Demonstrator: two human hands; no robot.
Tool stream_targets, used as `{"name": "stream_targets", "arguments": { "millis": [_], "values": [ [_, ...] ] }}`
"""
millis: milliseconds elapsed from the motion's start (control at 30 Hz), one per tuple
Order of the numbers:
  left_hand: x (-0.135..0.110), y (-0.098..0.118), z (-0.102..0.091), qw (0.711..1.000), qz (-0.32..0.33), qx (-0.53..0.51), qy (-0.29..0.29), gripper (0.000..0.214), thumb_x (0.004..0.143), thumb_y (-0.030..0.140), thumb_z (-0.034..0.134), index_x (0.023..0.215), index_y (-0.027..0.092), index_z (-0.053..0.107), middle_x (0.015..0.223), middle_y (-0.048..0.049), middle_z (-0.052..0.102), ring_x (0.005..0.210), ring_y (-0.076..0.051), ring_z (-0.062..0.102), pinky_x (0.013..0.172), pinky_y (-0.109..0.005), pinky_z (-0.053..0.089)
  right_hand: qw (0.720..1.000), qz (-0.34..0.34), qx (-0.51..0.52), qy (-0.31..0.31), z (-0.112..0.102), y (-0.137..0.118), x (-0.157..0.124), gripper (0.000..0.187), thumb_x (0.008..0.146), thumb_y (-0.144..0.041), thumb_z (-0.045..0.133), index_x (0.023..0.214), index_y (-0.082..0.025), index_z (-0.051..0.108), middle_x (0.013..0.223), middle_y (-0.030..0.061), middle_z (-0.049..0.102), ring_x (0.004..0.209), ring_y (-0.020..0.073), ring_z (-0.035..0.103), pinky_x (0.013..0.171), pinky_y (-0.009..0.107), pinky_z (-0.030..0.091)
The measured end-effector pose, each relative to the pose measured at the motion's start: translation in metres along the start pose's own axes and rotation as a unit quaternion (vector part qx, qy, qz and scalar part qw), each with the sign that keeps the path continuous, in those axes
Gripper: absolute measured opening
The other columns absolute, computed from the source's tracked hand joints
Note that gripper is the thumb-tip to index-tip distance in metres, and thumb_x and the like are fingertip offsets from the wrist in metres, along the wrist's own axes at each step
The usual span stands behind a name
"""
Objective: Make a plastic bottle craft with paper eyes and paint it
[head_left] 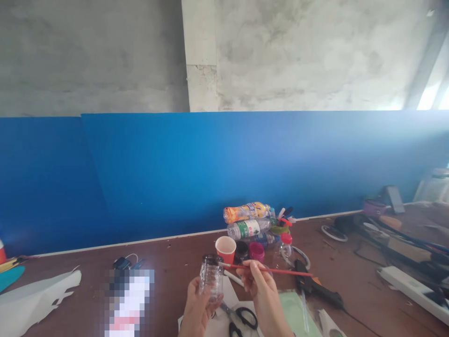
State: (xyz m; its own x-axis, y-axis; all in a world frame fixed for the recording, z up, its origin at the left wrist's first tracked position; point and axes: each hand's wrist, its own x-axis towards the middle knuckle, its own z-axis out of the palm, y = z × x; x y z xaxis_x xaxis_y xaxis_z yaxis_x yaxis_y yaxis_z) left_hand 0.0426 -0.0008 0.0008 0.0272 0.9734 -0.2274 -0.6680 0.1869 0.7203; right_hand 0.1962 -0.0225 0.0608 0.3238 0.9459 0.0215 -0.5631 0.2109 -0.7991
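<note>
My left hand (pixel 199 304) is wrapped round a clear plastic bottle (pixel 212 281) with a dark band at its top, held upright above the table. Between the fingers of my right hand (pixel 261 288) is a red-handled paintbrush (pixel 284 271). Its tip points left and reaches the dark top of the bottle; whether it touches, I cannot tell. Behind the bottle stands a red paper cup (pixel 225 248), with a black paint jar (pixel 242 252) and a magenta jar (pixel 257 252) beside it. Black-handled scissors (pixel 242 318) lie on white paper below my hands.
Several plastic bottles (pixel 248 228) lie against the blue partition (pixel 210 164). A red-capped bottle (pixel 286 248) stands to the right, near a black glue gun (pixel 321 289). A white power strip (pixel 414 292) and cables lie far right. Cut white sheet (pixel 45 299) is at left.
</note>
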Motion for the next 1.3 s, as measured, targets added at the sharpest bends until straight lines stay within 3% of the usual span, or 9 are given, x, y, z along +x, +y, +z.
{"name": "stream_targets", "arguments": {
  "millis": [133, 233, 500, 667, 833, 1067, 1300],
  "values": [
    [-0.007, 0.003, 0.002, 1.0, 0.013, -0.005, -0.017, 0.06, 0.055, 0.036, 0.084, 0.099, 0.022, 0.046, 0.087, -0.0051, 0.067, 0.075, -0.022, 0.068, 0.08, -0.039, 0.051, 0.999, -0.009, 0.019, 0.048, -0.008, -0.002, 0.007, 0.03, 0.06, -0.044, 0.079, 0.073, -0.018, 0.068, 0.063, 0.0014, 0.067, 0.058, 0.014, 0.057, 0.052, 0.023, 0.042],
    [-0.007, 0.002, 0.003, 1.0, 0.028, 0.0, 0.005, 0.065, 0.053, 0.039, 0.084, 0.102, 0.022, 0.045, 0.087, -0.0052, 0.067, 0.073, -0.021, 0.068, 0.076, -0.037, 0.052, 0.996, -0.001, 0.037, 0.076, -0.013, -0.004, 0.011, 0.03, 0.057, -0.042, 0.081, 0.07, -0.018, 0.068, 0.062, 0.0015, 0.067, 0.057, 0.0147, 0.057, 0.051, 0.024, 0.043],
    [0.012, -0.005, 0.003, 0.995, 0.014, 0.055, 0.079, 0.057, 0.057, 0.016, 0.081, 0.093, 0.025, 0.038, 0.076, 0.002, 0.064, 0.059, -0.015, 0.065, 0.064, -0.03, 0.053, 1.0, -0.014, -0.016, -0.003, -0.004, 0.002, 0.001, 0.032, 0.068, -0.049, 0.073, 0.079, -0.018, 0.068, 0.066, 0.0021, 0.068, 0.057, 0.0127, 0.055, 0.052, 0.022, 0.041],
    [0.009, -0.003, 0.004, 0.994, 0.007, 0.073, 0.081, 0.057, 0.059, 0.016, 0.081, 0.094, 0.024, 0.037, 0.076, 0.001, 0.065, 0.057, -0.017, 0.067, 0.062, -0.031, 0.054, 0.999, -0.035, -0.028, 0.01, -0.006, 0.003, 0.002, 0.032, 0.07, -0.049, 0.072, 0.08, -0.019, 0.067, 0.067, 0.0013, 0.068, 0.055, 0.0117, 0.052, 0.052, 0.022, 0.04],
    [0.001, 0.003, 0.008, 0.996, 0.02, 0.058, 0.067, 0.054, 0.062, 0.015, 0.08, 0.096, 0.023, 0.04, 0.083, -0.0012, 0.066, 0.065, -0.016, 0.068, 0.068, -0.03, 0.056, 0.998, -0.026, -0.012, 0.056, -0.009, -0.002, 0.006, 0.032, 0.062, -0.047, 0.077, 0.074, -0.019, 0.067, 0.063, 0.0001, 0.066, 0.057, 0.0125, 0.054, 0.053, 0.021, 0.041],
    [-0.001, 0.002, 0.009, 0.996, 0.021, 0.066, 0.056, 0.053, 0.061, 0.021, 0.082, 0.095, 0.023, 0.041, 0.08, -0.0006, 0.065, 0.064, -0.015, 0.067, 0.067, -0.03, 0.055, 1.0, -0.011, -0.008, 0.002, -0.005, 0.002, 0.002, 0.033, 0.067, -0.048, 0.074, 0.078, -0.018, 0.068, 0.065, 0.002, 0.067, 0.058, 0.0138, 0.056, 0.052, 0.023, 0.041],
    [-0.013, 0.007, 0.006, 0.999, 0.02, -0.012, -0.049, 0.053, 0.057, 0.042, 0.083, 0.095, 0.02, 0.052, 0.086, -0.0039, 0.069, 0.076, -0.02, 0.069, 0.078, -0.036, 0.053, 1.0, 0.001, 0.022, 0.013, -0.008, 0.0, 0.009, 0.033, 0.06, -0.045, 0.079, 0.076, -0.018, 0.068, 0.066, 0.0022, 0.067, 0.06, 0.0145, 0.057, 0.051, 0.023, 0.042]
  ]
}}
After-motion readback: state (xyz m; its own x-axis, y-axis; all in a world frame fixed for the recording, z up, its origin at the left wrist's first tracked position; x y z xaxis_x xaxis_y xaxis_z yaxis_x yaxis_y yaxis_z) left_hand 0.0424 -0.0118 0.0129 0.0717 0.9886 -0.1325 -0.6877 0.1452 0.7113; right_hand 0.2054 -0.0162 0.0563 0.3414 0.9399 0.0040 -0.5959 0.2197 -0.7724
